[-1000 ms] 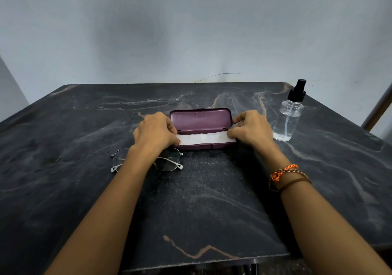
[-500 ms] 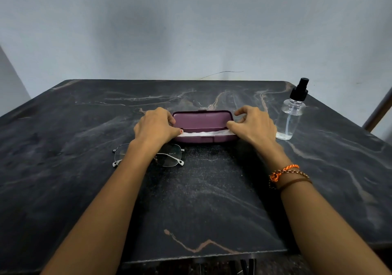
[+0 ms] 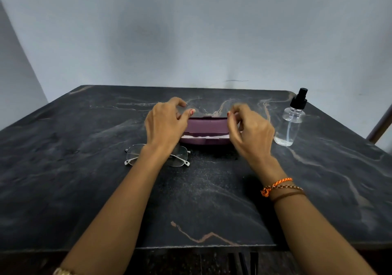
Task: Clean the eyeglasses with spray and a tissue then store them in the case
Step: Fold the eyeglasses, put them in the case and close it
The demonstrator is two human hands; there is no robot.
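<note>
Left hand and right hand lifted off case, fingers loosely curled, holding nothing. Lid dropped nearly shut on tissue. Glasses on table, uncleaned; spray bottle untouched.

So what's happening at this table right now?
A person is working at a dark marble table. Both hands, left hand and right hand, hover at the ends of a purple glasses case, fingers loosely curled and holding nothing. The lid is nearly shut, with a white tissue showing in the gap. The eyeglasses lie folded on the table, outside the case. A clear spray bottle stands upright to the right.
</note>
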